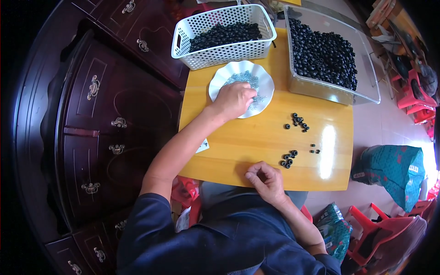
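Observation:
My left hand (236, 100) reaches over a white scalloped plate (220, 75) and dips its bent fingers among small clear bluish pieces (245, 79). Its fingers are closed together, and whatever they pinch is hidden. At the table's near edge my right hand (268, 181) rests with curled fingers and the thumb against them; I cannot make out anything inside. Beyond it on the wood lies a small group of black rings (288, 159). A second group of black rings (299, 121) sits farther away, and several smaller black pieces (314, 149) lie to the right.
A white perforated basket (224, 56) of black pieces stands behind the plate. At the back right, a clear plastic bin (321, 89) holds many black rings. A dark wooden cabinet (119, 87) borders the yellow table (229, 153). Teal bags (389, 169) and red chairs (380, 229) are at right.

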Action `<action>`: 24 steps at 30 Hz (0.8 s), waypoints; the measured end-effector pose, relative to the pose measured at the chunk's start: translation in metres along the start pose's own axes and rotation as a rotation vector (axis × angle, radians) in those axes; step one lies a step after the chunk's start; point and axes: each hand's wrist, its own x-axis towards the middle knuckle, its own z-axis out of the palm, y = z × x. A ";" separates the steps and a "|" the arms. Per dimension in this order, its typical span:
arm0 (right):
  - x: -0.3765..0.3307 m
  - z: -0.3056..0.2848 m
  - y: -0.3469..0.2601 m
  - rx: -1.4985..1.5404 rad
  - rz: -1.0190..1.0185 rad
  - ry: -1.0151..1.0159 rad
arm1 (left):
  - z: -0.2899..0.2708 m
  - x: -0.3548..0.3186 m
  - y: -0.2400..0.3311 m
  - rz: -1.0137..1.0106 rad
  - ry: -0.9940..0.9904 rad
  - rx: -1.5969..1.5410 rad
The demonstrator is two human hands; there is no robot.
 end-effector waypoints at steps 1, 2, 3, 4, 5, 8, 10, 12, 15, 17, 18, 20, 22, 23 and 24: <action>0.000 0.000 0.000 -0.001 0.001 -0.003 | -0.002 0.002 -0.001 -0.010 0.009 0.030; 0.000 0.001 0.001 0.000 0.001 -0.005 | -0.004 0.004 -0.002 -0.021 0.017 0.059; 0.000 0.001 0.002 0.003 -0.021 0.001 | -0.005 0.005 -0.003 -0.021 0.017 0.059; 0.000 0.001 0.004 0.006 -0.042 0.007 | -0.007 0.005 -0.005 -0.056 -0.008 0.107; 0.000 0.001 0.005 0.006 -0.041 0.007 | -0.008 0.005 -0.006 -0.090 -0.033 0.156; 0.000 0.002 0.006 0.002 -0.063 0.018 | -0.008 0.005 -0.003 -0.087 -0.053 0.136; 0.000 0.002 0.007 0.001 -0.060 0.011 | -0.010 0.006 -0.005 -0.107 -0.062 0.159; 0.000 0.002 0.006 -0.006 -0.072 0.016 | -0.012 0.005 -0.006 -0.125 -0.070 0.180; 0.000 0.002 0.007 -0.014 -0.092 0.024 | -0.015 0.003 -0.008 -0.146 -0.017 0.106; 0.000 0.002 0.007 -0.014 -0.098 0.030 | -0.016 0.002 -0.009 -0.131 0.077 0.046; 0.000 0.002 0.007 -0.012 -0.101 0.026 | -0.018 0.002 -0.008 -0.128 0.073 0.043; 0.001 0.001 0.007 -0.009 -0.100 0.028 | -0.021 0.003 -0.007 -0.122 0.133 -0.009; 0.000 0.000 0.005 -0.023 -0.090 0.017 | -0.024 0.003 -0.008 -0.098 0.145 -0.060; 0.001 0.000 0.004 -0.022 -0.087 0.023 | -0.025 0.003 -0.010 -0.077 0.161 -0.107; 0.001 0.001 0.004 -0.037 -0.101 0.025 | -0.025 0.003 -0.012 -0.075 0.157 -0.110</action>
